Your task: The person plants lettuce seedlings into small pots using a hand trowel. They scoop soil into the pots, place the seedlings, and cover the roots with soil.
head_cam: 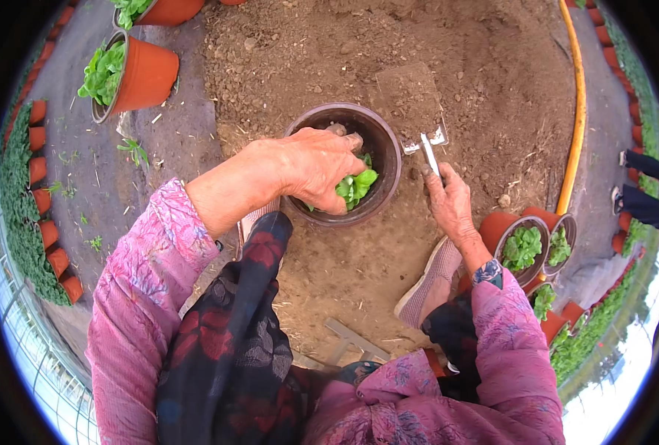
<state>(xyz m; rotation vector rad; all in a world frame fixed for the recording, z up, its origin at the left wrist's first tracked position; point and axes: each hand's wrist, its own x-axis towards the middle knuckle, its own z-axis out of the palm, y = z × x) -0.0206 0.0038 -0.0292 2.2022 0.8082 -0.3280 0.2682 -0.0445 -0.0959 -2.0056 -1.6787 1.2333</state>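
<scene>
In the head view, a round plastic pot [391, 146], dark inside, stands upright on the soil in front of me. My left hand [322, 165] reaches inside it, fingers spread around a small leafy green plant [357, 188]; whether the fingers grip the plant or only press beside it is hidden. To the right of the pot, my right hand [449, 196] is closed around the light-coloured handle of a flat metal shovel [410, 89]. The shovel's blade rests on the loose soil beyond the hand and is partly coated with dirt.
Orange pots with leafy plants lie tipped at upper left [147, 75] and stand close together at right [493, 231]. A yellow hose [577, 128] runs along the soil's right side. Dark ground fabric [184, 144] borders the left. Another person's legs [641, 189] show at far right.
</scene>
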